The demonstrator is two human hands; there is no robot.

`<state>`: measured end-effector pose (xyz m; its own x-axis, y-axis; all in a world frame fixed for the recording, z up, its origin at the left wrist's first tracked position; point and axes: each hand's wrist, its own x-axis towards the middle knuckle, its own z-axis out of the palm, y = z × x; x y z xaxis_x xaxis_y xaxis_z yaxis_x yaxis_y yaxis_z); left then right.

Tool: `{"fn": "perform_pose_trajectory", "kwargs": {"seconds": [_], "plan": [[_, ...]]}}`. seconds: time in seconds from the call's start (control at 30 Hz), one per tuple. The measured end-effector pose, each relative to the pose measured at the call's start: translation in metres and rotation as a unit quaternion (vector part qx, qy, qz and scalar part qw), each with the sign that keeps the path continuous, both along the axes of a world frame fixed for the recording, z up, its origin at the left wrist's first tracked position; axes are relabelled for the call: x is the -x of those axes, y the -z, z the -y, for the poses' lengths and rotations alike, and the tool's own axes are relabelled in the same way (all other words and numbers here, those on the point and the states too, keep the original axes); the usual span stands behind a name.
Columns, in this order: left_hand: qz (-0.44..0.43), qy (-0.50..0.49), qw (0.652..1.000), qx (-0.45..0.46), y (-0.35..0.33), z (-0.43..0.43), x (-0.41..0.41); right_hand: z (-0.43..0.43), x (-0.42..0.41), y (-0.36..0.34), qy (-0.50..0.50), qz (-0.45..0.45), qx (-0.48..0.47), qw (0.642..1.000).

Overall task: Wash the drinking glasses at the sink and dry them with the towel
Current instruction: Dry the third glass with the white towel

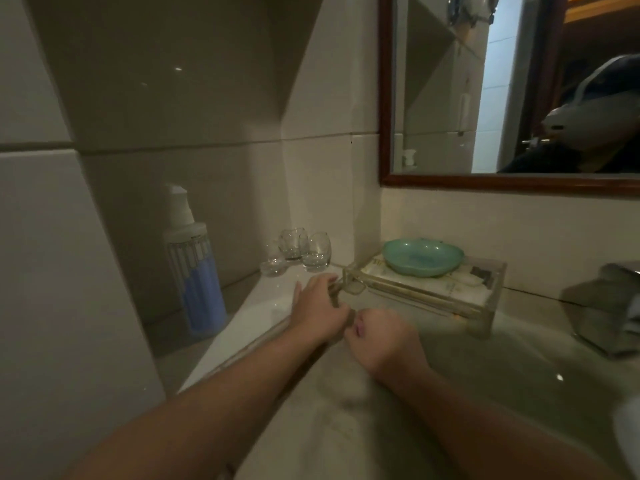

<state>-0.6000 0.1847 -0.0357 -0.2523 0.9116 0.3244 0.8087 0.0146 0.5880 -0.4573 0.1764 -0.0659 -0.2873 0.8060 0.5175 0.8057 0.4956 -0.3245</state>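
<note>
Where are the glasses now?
Head view, left of centre: glasses stand at the back of the counter, between the bottle and the green dish, just beyond the left hand.

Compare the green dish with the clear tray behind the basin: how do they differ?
The green dish is opaque and rounded; the clear tray is see-through and rectangular. The dish rests on top of the tray; the tray stands on the counter. Both sit below the mirror.

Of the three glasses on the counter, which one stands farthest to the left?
The front glass, nearest the counter edge; the middle glass and the right glass stand further right.
</note>
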Motion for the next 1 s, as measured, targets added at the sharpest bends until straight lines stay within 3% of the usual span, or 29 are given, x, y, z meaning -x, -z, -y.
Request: {"fn": "perform_pose_trajectory", "kwargs": {"seconds": [0.17,0.33,0.53,0.83,1.0], "plan": [[0.027,0.072,0.994,-0.078,-0.006,0.022,-0.043,0.020,-0.025,-0.007,-0.069,-0.096,0.025,0.993],[0.007,0.174,0.981,-0.089,-0.012,0.054,-0.109,0.064,-0.102,-0.031,0.027,0.037,-0.039,0.998],[0.016,0.356,0.927,-0.115,-0.010,0.099,-0.235,0.126,-0.236,-0.039,0.016,0.024,-0.003,1.000],[0.088,0.543,0.835,0.024,-0.002,0.187,-0.444,0.278,-0.428,-0.040,0.230,0.055,0.069,0.969],[0.121,0.591,0.792,0.094,0.012,0.253,-0.533,0.360,-0.494,-0.030,0.298,-0.116,0.096,0.943]]}}
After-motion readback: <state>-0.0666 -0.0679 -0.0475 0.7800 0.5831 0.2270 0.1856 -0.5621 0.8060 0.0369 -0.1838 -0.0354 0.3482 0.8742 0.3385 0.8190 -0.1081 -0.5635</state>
